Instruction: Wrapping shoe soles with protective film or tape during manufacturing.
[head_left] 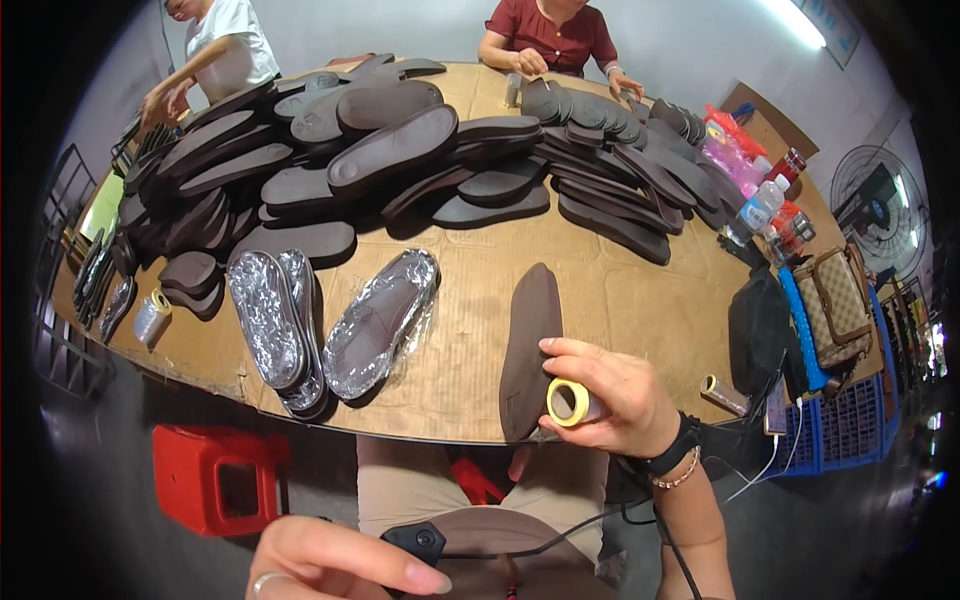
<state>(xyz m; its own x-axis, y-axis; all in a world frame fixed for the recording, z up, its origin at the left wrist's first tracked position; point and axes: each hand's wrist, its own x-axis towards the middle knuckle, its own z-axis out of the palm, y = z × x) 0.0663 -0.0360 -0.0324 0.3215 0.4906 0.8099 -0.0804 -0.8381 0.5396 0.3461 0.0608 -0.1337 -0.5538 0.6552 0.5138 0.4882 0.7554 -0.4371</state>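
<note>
My right hand [622, 400] is closed around a small roll of clear plastic film [570, 402] with a yellow-rimmed core. Its fingertips reach the edge of a bare brown shoe sole [532, 340], which lies lengthwise near the table's front edge. My left hand [325, 560] is low in front of my body, partly cut off by the lower edge, with a finger stretched out. A small black device [418, 541] on a cable is just above that finger; whether they touch I cannot tell. Left of the bare sole lie a film-wrapped sole [382, 325] and a stack of wrapped soles [268, 320].
A large heap of brown soles [390, 150] covers the table's far side. Other film rolls [725, 394] [152, 318] lie at right and left. Bottles [762, 207] and bags [840, 300] line the right edge. A red stool [222, 480] stands below; two people work across the table.
</note>
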